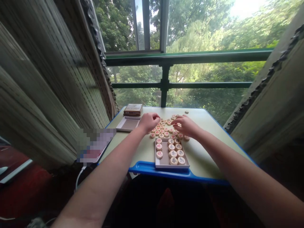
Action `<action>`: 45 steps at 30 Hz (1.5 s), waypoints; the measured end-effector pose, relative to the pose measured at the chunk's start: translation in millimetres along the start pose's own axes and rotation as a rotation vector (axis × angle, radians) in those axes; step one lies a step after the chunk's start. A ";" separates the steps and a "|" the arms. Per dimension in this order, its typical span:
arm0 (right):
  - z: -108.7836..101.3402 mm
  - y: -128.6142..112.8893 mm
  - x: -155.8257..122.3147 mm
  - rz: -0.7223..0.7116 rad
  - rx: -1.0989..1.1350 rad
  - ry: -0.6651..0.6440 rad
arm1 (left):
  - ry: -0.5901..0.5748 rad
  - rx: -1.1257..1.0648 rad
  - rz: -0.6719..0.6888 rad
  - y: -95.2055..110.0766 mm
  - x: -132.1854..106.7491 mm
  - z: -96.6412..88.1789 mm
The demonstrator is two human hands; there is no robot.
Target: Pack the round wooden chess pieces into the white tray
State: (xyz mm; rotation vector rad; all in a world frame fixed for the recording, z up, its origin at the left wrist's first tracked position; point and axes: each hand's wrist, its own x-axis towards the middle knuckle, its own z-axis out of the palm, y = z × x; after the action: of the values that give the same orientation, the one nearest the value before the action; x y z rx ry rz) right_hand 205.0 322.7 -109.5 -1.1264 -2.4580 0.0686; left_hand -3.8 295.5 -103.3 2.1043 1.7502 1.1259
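Loose Chinese chess pieces (161,131), round and pale with red or dark characters, lie scattered across the middle of the table. At their left edge is my left hand (149,122), its fingers curled together; whatever they may hold is hidden. Over the right side of the pieces hovers my right hand (186,126), thumb and fingers apart, with nothing visible between them. Closer to me stands a shallow box tray (165,161). Three red-marked pieces (159,147) form a column along its left side, and several dark-marked pieces (173,154) stand in two columns on its right.
An open box lid (128,124) lies at the table's left, in front of a stack of small boxes (133,109). A lone piece (186,111) sits near the far edge. The table (209,139) has a raised blue rim. Curtains (59,72) flank a window with a green railing (201,57).
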 end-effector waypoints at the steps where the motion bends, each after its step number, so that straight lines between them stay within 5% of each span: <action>1: 2.7 2.6 -1.7 -0.014 0.001 0.018 | -0.066 -0.011 0.041 -2.4 4.5 3.0; 7: 11.4 12.2 -15.6 -0.071 -0.007 -0.060 | -0.406 0.031 0.183 -24.3 -2.4 6.4; 13: 12.0 9.4 -14.5 -0.077 -0.041 -0.049 | -0.484 0.050 0.152 -32.3 -1.8 -1.8; 22: 10.1 8.4 -14.7 -0.104 -0.057 -0.018 | -0.402 0.114 0.204 -37.8 0.7 8.7; 35: 7.7 1.7 -14.3 -0.117 0.023 0.001 | -0.490 0.029 0.155 -38.2 1.3 10.3; 45: -19.4 -9.2 -20.5 0.016 0.237 -0.276 | -0.402 0.207 0.151 -38.8 2.7 12.4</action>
State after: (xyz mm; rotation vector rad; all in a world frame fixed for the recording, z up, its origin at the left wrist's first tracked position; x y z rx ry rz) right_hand 218.1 299.0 -97.4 -1.0920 -2.5908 0.5387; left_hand -25.4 313.0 -133.1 2.4081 1.5924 0.5123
